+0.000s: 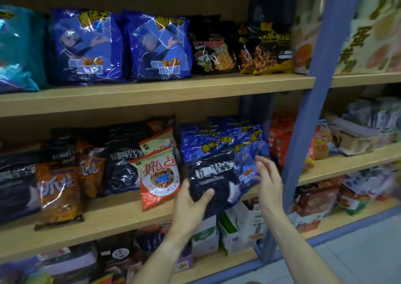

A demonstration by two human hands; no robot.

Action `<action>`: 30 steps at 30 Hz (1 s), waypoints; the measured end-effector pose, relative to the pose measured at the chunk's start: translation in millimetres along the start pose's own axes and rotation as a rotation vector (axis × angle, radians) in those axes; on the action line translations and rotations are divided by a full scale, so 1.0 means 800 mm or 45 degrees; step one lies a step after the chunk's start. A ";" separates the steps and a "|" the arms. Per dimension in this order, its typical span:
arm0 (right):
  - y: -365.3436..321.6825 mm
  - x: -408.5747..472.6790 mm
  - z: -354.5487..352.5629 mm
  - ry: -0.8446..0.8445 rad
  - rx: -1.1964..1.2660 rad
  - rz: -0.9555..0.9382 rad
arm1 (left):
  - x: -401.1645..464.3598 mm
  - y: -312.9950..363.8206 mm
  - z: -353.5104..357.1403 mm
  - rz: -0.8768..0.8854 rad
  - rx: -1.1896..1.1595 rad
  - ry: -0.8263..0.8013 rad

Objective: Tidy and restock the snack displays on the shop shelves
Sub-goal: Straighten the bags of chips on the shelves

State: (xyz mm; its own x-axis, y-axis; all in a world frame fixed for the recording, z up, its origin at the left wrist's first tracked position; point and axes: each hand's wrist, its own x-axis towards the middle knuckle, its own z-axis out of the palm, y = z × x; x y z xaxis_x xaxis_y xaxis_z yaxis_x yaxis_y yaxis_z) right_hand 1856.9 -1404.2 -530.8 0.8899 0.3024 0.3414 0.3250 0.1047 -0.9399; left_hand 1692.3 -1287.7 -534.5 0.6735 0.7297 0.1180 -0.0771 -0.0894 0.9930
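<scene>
Both of my forearms reach up from below toward the middle shelf (121,216); my left hand (191,205) grips the dark starry-print snack bag (213,181) from its lower left, thumb curled over the front and the other fingers hidden behind it; my right hand (268,179) is held upright just to the right of that bag, fingers straight and slightly spread, clamped on nothing, and whether its fingertips touch the blue bag (247,160) behind I cannot tell; the dark bag is tilted, its lower edge out past the front lip of the shelf, in front of a row of blue lightning-print bags (208,140); just to its left stands a red and white snack bag (159,171), then more dark bags (124,162) and orange bags (57,192); two blue character-print bags (86,45) stand on the upper shelf (152,93); a blue shelf post (303,132) rises just right of my right hand; white and green cartons (234,229) sit on the shelf below.
</scene>
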 end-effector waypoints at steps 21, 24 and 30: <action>0.021 0.036 -0.018 0.140 -0.685 -0.093 | 0.001 -0.010 -0.013 0.000 0.032 0.043; 0.020 0.022 -0.020 0.206 -0.510 -0.076 | -0.001 -0.012 -0.012 0.015 0.075 0.027; 0.016 0.039 -0.005 0.098 -0.563 0.021 | 0.002 -0.016 -0.010 0.001 0.115 0.042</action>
State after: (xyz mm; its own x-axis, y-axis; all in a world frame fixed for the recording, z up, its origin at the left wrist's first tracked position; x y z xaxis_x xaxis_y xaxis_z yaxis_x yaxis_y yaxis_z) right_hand 1890.5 -1397.0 -532.3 0.9119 0.2274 0.3417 0.4013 -0.3194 -0.8585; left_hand 1688.2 -1279.7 -547.2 0.6490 0.7512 0.1204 -0.0102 -0.1497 0.9887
